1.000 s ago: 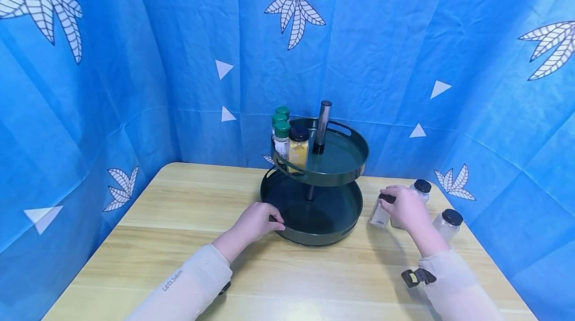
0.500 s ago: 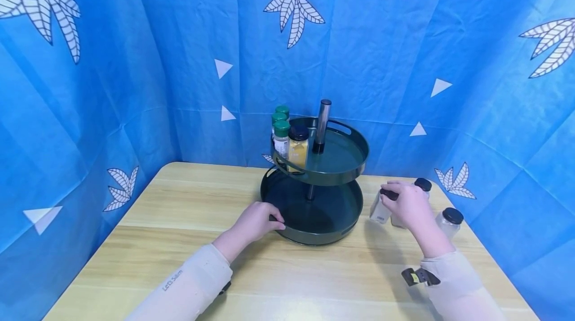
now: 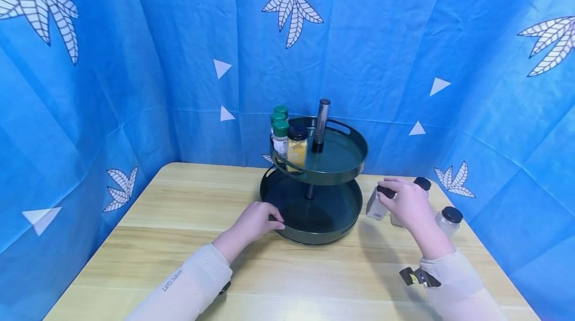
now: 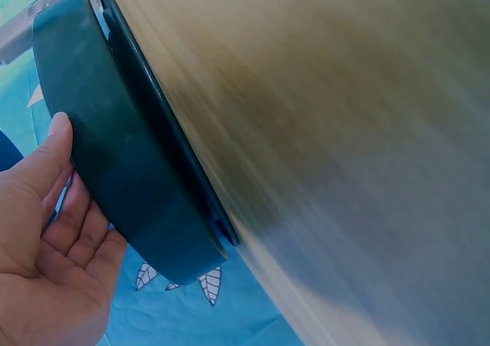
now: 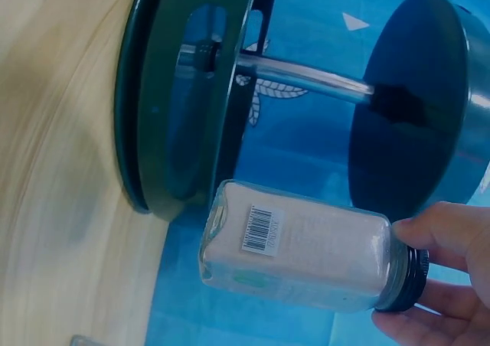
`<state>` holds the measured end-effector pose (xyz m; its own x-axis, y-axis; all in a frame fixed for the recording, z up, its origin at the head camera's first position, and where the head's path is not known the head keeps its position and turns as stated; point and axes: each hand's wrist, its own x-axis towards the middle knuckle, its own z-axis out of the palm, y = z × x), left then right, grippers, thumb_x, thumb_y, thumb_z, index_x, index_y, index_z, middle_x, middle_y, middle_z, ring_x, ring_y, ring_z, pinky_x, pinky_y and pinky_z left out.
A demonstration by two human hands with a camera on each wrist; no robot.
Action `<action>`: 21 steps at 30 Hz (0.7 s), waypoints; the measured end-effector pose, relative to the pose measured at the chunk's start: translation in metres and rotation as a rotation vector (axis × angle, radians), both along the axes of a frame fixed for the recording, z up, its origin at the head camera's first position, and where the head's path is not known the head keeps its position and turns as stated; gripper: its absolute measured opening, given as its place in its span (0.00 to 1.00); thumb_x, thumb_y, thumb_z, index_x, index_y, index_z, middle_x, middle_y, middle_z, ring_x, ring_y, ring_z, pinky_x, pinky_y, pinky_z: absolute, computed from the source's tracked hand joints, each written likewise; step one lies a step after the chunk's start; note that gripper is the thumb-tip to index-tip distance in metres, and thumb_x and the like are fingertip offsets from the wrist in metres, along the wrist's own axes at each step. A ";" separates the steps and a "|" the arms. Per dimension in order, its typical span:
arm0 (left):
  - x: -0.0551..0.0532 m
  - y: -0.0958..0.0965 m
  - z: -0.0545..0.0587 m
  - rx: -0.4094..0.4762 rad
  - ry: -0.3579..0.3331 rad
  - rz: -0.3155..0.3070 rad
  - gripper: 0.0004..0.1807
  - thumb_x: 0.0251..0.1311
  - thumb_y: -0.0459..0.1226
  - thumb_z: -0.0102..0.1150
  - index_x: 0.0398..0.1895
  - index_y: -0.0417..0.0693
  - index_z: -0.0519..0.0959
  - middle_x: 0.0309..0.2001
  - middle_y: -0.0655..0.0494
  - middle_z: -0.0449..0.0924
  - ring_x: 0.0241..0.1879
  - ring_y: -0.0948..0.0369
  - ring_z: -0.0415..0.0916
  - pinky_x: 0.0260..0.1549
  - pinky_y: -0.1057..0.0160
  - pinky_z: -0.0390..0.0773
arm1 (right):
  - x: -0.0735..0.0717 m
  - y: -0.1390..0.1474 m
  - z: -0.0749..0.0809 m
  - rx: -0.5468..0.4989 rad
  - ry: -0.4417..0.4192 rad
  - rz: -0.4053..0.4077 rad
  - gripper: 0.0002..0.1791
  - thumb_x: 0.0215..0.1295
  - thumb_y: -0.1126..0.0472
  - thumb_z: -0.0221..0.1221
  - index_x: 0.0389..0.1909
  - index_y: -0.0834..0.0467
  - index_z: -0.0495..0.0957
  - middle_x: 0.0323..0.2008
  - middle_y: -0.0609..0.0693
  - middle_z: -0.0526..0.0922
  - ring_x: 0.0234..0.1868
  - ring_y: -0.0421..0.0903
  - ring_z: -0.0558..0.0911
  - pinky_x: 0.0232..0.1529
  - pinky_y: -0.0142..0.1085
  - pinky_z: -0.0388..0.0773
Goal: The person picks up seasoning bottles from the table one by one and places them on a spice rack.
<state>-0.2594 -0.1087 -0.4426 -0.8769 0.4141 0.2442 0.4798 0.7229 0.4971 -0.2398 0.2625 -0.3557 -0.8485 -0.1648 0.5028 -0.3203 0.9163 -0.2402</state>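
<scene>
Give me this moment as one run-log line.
left hand: grips lower tray | right hand: holds jar by black lid | upper tray: three green-capped jars, one yellow jar | table: other black-lidded jars

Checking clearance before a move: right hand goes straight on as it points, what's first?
Probably the near right side of the green two-tier stand. Depth is unclear: the right hand, holding a jar, might instead pass it toward the blue curtain.

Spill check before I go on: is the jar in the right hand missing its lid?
No, the black lid sits on the jar the right hand holds.
</scene>
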 end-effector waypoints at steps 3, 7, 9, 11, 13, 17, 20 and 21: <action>0.000 0.000 0.000 0.002 0.004 -0.004 0.04 0.53 0.41 0.75 0.26 0.56 0.88 0.31 0.65 0.85 0.39 0.61 0.82 0.44 0.58 0.81 | 0.002 -0.002 0.002 -0.003 0.009 0.008 0.16 0.58 0.64 0.69 0.48 0.65 0.85 0.51 0.65 0.84 0.48 0.66 0.83 0.44 0.60 0.79; 0.001 0.000 0.001 0.002 0.036 -0.015 0.04 0.52 0.41 0.76 0.25 0.56 0.88 0.30 0.65 0.86 0.38 0.61 0.83 0.44 0.59 0.81 | 0.002 -0.006 0.002 -0.013 0.025 0.029 0.16 0.58 0.65 0.69 0.47 0.65 0.85 0.51 0.65 0.84 0.50 0.66 0.82 0.48 0.60 0.78; 0.001 0.000 0.000 0.001 0.047 -0.018 0.04 0.52 0.40 0.76 0.25 0.56 0.88 0.30 0.65 0.86 0.38 0.61 0.83 0.44 0.59 0.81 | 0.002 -0.008 0.001 -0.016 0.037 0.040 0.16 0.58 0.65 0.69 0.47 0.65 0.85 0.51 0.65 0.84 0.50 0.66 0.83 0.47 0.59 0.80; 0.001 0.000 0.001 -0.001 0.047 -0.016 0.04 0.52 0.40 0.76 0.25 0.56 0.88 0.30 0.65 0.86 0.38 0.61 0.83 0.44 0.59 0.81 | 0.003 -0.010 0.000 -0.016 0.041 0.046 0.16 0.58 0.65 0.69 0.47 0.65 0.86 0.51 0.65 0.84 0.47 0.65 0.83 0.44 0.57 0.81; 0.002 0.000 0.001 0.000 0.035 -0.011 0.04 0.52 0.41 0.76 0.26 0.56 0.88 0.30 0.65 0.86 0.39 0.61 0.83 0.44 0.59 0.81 | 0.003 -0.012 0.000 -0.018 0.042 0.051 0.15 0.58 0.65 0.69 0.47 0.65 0.86 0.51 0.64 0.84 0.47 0.65 0.83 0.43 0.56 0.81; 0.003 0.000 0.002 0.002 0.017 -0.011 0.04 0.53 0.40 0.76 0.26 0.56 0.88 0.30 0.65 0.86 0.38 0.60 0.83 0.43 0.59 0.81 | 0.004 -0.016 -0.001 -0.022 0.049 0.061 0.16 0.58 0.65 0.69 0.47 0.65 0.86 0.51 0.64 0.84 0.48 0.65 0.83 0.45 0.58 0.80; 0.003 0.000 0.003 -0.001 0.018 -0.017 0.04 0.53 0.40 0.76 0.26 0.55 0.88 0.30 0.65 0.86 0.38 0.60 0.83 0.43 0.58 0.81 | 0.004 -0.019 -0.001 -0.023 0.082 0.076 0.15 0.57 0.65 0.70 0.46 0.64 0.86 0.49 0.64 0.85 0.47 0.65 0.84 0.44 0.57 0.81; 0.003 0.000 0.003 -0.001 0.016 -0.017 0.04 0.53 0.40 0.76 0.26 0.55 0.88 0.30 0.64 0.86 0.39 0.60 0.83 0.43 0.58 0.81 | 0.004 -0.019 -0.001 -0.029 0.093 0.085 0.15 0.57 0.66 0.70 0.46 0.65 0.86 0.49 0.64 0.85 0.46 0.64 0.84 0.43 0.56 0.82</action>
<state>-0.2563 -0.1082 -0.4393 -0.8656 0.4292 0.2580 0.5001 0.7151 0.4884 -0.2354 0.2430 -0.3564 -0.7819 -0.2182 0.5840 -0.4185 0.8781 -0.2321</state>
